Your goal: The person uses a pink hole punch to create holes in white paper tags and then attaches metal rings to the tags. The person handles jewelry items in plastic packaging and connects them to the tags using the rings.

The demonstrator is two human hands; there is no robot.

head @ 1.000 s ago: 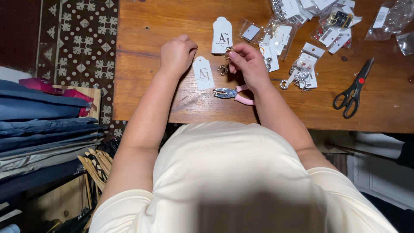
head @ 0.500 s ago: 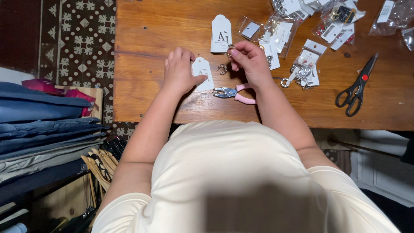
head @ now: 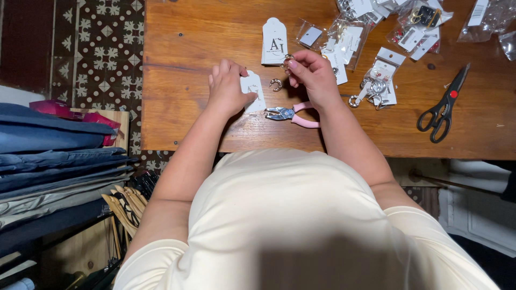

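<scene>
**Card under the left hand, earring pinched in the right**

The left hand (head: pixel 228 88) lies flat on the wooden table (head: pixel 188 37), fingers together and pressed down on a small white card (head: pixel 253 91). Most of the card pokes out to the right of those fingers, with the thumb tip touching its lower edge. The right hand (head: pixel 314 75) hovers just beyond, thumb and forefinger closed on a small earring (head: pixel 287 59); it is too tiny to say more than that it glints like metal. Between the two hands, just past the card's right edge, a second hoop earring (head: pixel 276 84) lies loose on the wood, touched by neither hand. Right below the right hand's knuckles sit pink-handled pliers (head: pixel 290 114), jaws pointing toward the card. Above the pinching fingertips rests a larger white tag (head: pixel 274 40). Far off to the right lie black scissors (head: pixel 443 107), and beyond the right hand a scatter of plastic bags (head: pixel 376 32).
</scene>
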